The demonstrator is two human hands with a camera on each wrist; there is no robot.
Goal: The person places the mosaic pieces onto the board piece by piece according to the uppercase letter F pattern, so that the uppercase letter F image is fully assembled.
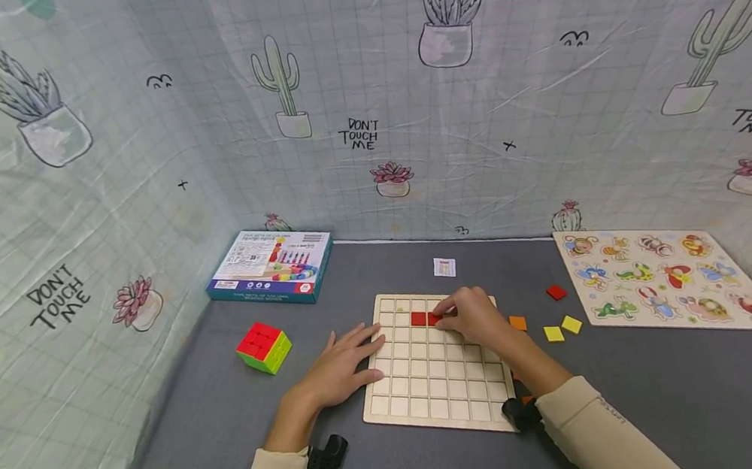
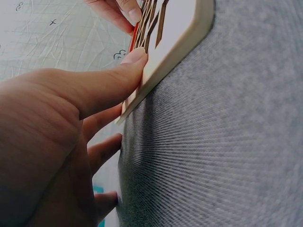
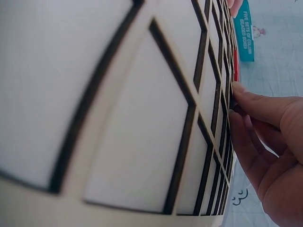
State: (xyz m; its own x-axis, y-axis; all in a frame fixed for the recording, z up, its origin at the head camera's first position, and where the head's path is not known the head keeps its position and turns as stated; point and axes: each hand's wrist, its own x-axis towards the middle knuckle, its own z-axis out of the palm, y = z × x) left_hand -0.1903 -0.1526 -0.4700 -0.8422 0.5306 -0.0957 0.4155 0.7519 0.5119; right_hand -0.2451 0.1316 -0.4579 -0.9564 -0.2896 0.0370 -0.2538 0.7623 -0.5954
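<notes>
A pale wooden grid board [image 1: 423, 370] lies on the dark grey tabletop. One red square tile [image 1: 418, 319] sits in a cell near its far edge. Just right of it, my right hand [image 1: 475, 319] pinches a second red tile [image 1: 433, 319] at the neighbouring cell; fingers partly hide this tile. At the board's left edge my left hand [image 1: 337, 366] rests with fingers spread. In the left wrist view its thumb [image 2: 111, 82] touches the board's rim. From the right wrist view, the right thumb and fingers [image 3: 265, 111] meet at the board's surface.
Right of the board lie a loose red tile [image 1: 556, 292], yellow tiles [image 1: 553, 334] and orange tiles [image 1: 517, 323], some partly behind the right arm. An insect puzzle board [image 1: 665, 274], a small printed card [image 1: 444, 267], a puzzle cube [image 1: 264, 347] and a flat box [image 1: 270, 267] surround it.
</notes>
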